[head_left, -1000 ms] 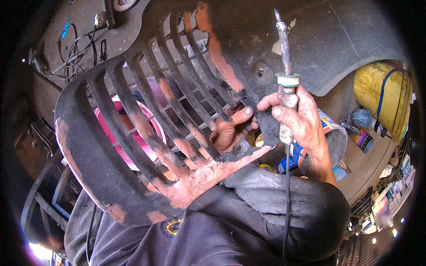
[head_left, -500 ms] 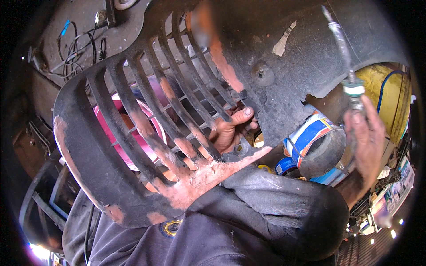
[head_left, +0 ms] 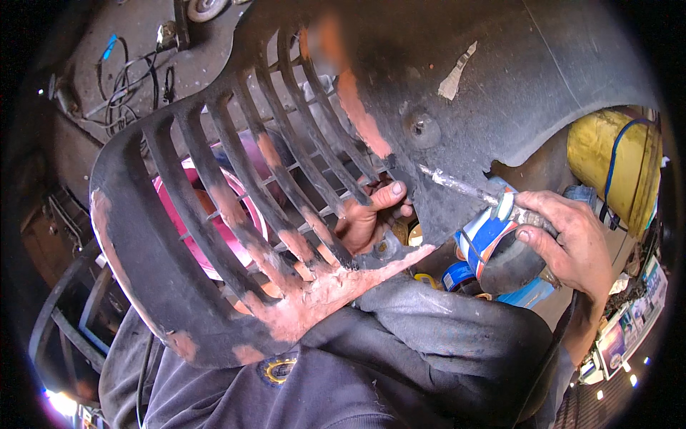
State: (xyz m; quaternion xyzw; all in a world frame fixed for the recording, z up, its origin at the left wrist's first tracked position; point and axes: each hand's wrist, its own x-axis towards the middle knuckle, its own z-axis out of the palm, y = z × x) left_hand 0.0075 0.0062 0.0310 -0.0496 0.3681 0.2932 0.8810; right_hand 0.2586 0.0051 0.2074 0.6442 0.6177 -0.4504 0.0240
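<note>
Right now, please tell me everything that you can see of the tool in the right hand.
The tool looks like a soldering iron: a worn, silvery metal shaft, a whitish-green collar and a grip largely covered by the right hand. It slants, tip toward the upper left, in front of the black panel; whether they touch is unclear.

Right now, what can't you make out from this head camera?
In the head view:
Left hand: its wrist is hidden behind the black slatted panel.
Pink tub: partly hidden by that panel.
Metal-tipped tool: its handle is partly covered by the right hand.
Pale disc: cut off by the top edge.
Orange patch: upper end blurred.
</note>
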